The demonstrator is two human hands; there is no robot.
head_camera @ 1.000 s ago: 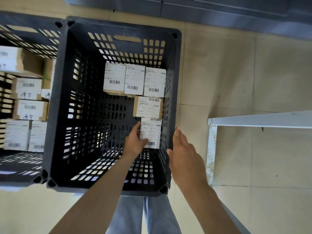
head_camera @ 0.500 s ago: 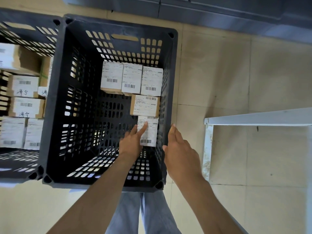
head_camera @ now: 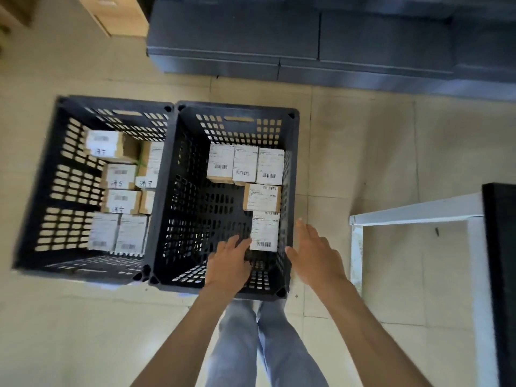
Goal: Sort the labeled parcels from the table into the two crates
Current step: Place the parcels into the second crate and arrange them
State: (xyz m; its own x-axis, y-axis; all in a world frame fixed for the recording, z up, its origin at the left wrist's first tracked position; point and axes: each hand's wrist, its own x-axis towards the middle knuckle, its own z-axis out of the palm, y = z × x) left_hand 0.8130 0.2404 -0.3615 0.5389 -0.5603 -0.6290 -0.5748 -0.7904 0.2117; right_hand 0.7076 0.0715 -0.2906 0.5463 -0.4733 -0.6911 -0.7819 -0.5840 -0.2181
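Note:
Two black slatted crates stand side by side on the floor. The right crate point(head_camera: 167, 191) holds several labeled parcels along its far and right sides. The nearest parcel point(head_camera: 264, 231) lies flat against the right wall. My left hand point(head_camera: 230, 262) is inside this crate, fingers relaxed, just left of and below that parcel and holding nothing. My right hand point(head_camera: 314, 254) hovers open over the crate's right rim. The left crate point(head_camera: 42, 196) is filled with several labeled parcels point(head_camera: 120, 201).
A white table frame point(head_camera: 416, 212) with a black top edge point(head_camera: 499, 247) stands to the right. Dark grey cabinets point(head_camera: 307, 46) run along the far wall. A cardboard box point(head_camera: 111, 12) sits at the top left. My legs are below the crate.
My left hand has let go of the nearest parcel and drawn back from it. The camera has pulled up and back, so both crates show in full.

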